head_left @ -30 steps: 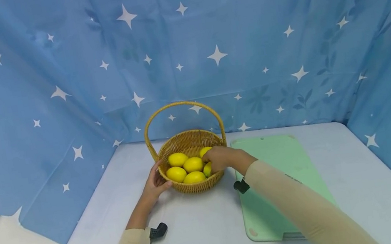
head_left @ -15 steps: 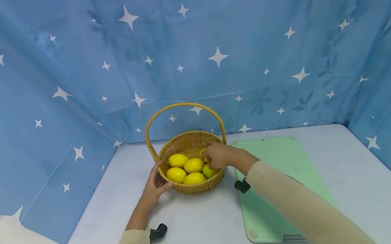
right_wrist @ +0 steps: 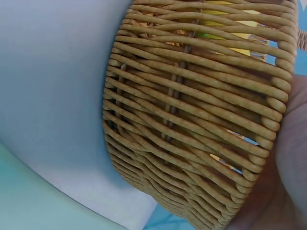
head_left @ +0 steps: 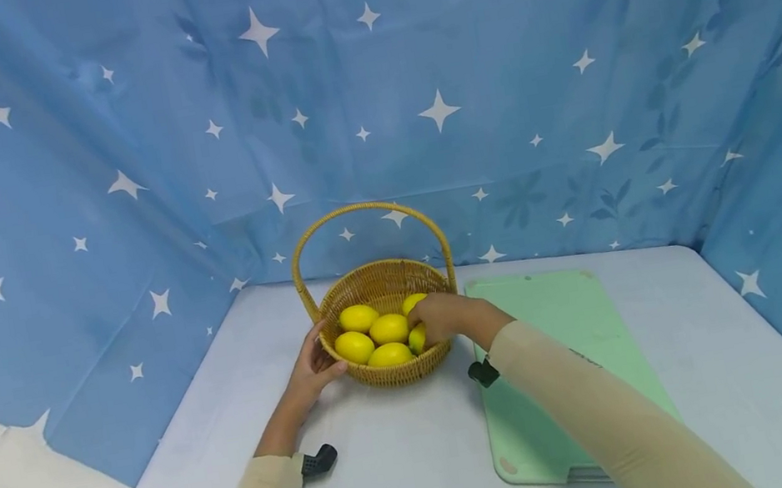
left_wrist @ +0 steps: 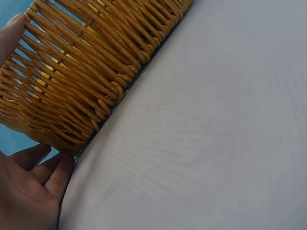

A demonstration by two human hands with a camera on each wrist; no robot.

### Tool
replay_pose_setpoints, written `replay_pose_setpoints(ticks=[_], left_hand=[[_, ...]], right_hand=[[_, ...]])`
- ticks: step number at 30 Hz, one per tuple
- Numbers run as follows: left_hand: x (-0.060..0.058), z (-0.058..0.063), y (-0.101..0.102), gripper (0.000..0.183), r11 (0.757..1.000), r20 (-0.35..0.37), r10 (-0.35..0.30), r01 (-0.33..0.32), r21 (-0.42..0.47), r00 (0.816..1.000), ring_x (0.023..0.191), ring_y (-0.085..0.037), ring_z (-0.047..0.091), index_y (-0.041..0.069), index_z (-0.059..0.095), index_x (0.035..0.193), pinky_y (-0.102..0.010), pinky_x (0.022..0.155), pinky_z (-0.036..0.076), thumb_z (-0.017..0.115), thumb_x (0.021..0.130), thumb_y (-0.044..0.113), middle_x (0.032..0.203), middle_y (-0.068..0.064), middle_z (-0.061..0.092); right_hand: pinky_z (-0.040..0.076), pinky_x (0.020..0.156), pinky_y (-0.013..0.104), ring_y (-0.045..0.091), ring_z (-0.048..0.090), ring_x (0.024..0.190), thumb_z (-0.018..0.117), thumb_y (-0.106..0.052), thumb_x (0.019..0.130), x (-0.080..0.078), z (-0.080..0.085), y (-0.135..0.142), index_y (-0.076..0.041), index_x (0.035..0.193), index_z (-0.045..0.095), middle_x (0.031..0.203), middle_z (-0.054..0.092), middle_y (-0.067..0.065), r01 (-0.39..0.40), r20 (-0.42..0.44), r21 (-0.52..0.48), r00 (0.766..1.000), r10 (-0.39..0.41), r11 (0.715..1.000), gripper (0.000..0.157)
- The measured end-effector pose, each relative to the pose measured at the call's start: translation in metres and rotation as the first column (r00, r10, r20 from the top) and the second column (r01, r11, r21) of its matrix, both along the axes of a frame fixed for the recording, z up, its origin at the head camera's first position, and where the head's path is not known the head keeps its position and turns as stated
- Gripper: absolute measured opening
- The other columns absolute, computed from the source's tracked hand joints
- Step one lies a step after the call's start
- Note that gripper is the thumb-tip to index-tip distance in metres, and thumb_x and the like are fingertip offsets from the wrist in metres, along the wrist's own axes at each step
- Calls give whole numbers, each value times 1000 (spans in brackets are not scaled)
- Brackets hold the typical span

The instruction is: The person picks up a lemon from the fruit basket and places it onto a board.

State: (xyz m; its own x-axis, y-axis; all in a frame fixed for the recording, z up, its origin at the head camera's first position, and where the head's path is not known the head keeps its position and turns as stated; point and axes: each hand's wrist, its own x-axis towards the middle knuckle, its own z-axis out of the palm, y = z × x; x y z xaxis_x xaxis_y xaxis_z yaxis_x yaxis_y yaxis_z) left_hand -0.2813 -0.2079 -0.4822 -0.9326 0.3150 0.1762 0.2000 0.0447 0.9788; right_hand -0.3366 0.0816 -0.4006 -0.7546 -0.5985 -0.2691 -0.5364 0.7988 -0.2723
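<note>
A woven wicker basket [head_left: 397, 375] with a tall arched handle stands on the table, holding several yellow lemons [head_left: 389, 329]. My left hand [head_left: 308, 374] holds the basket's left side. In the left wrist view, its thumb is at the rim and its fingers bend in against the wall low down. Over the right rim reaches my right hand [head_left: 445, 316], its bent fingers gripping a lemon [head_left: 417, 339] at the basket's right side; the fingertips are partly hidden. Another lemon [head_left: 412, 302] shows just behind those fingers. The right wrist view shows the basket wall [right_wrist: 192, 105] with the palm beyond it.
A pale green cutting board [head_left: 557, 388] lies to the right of the basket, under the right forearm. White cloth [head_left: 396, 479] covers the table. Blue star-patterned curtains [head_left: 365, 71] hang behind and at both sides.
My right hand rose a little off the right-hand lemon, then came back down over it; that lemon now lies tilted, less of it showing. The left hand and basket keep their places.
</note>
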Motion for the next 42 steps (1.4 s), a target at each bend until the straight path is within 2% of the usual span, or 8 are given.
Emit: replay_pose_setpoints(ticks=[6,7,13,19,26,33,42], left_hand=[[0,-1,1,87,1000,0,-2,2,-2,1000,142,-41,20,11,12,157,-51,115,19,68,91,7,157,-26,14],[1,2,2,86,1000,9,-1,1,-2,1000,142,-40,21,11,12,157,-50,115,19,68,91,6,158,-25,14],[1,3,0,87,1000,17,9,-8,-27,1000,142,-38,23,14,12,157,-48,115,22,69,91,9,158,-22,15],[-2,1,-1,88,1000,4,8,-8,-29,1000,142,-39,23,12,12,157,-49,115,22,70,91,10,158,-24,14],[-1,1,-1,88,1000,6,2,-2,-26,1000,142,-38,22,13,11,157,-48,115,22,69,91,10,158,-23,14],[-14,-20,-5,88,999,9,18,-18,-28,1000,143,-37,21,19,12,157,-47,115,20,69,91,10,159,-20,12],[-15,-25,-5,85,999,-4,49,-49,-24,999,142,-32,25,28,20,156,-45,115,23,72,90,17,159,-14,19]], right_hand=[[48,94,33,19,56,112,75,-26,87,4,1,3,-17,126,67,120,64,-3,-25,-31,-19,999,25,999,41],[48,95,34,20,55,115,76,-26,87,4,1,4,-16,128,65,123,63,-2,-23,-30,-28,999,22,999,44],[45,101,37,23,49,126,77,-33,85,5,3,5,-15,135,60,133,58,1,-3,-39,-88,999,0,996,55],[41,105,41,25,46,129,78,-34,84,9,6,6,-16,134,61,136,56,3,-1,-83,-139,996,-11,990,56],[36,108,47,29,39,134,76,-30,85,17,7,12,-18,136,59,141,51,5,35,-115,-196,992,-59,980,55],[40,104,50,29,44,129,76,-31,85,22,9,21,-18,137,59,139,50,5,52,-151,-276,984,-96,960,56],[39,104,53,32,42,130,77,-32,83,31,14,34,-15,135,59,139,50,6,39,-202,-366,972,-120,930,57]])
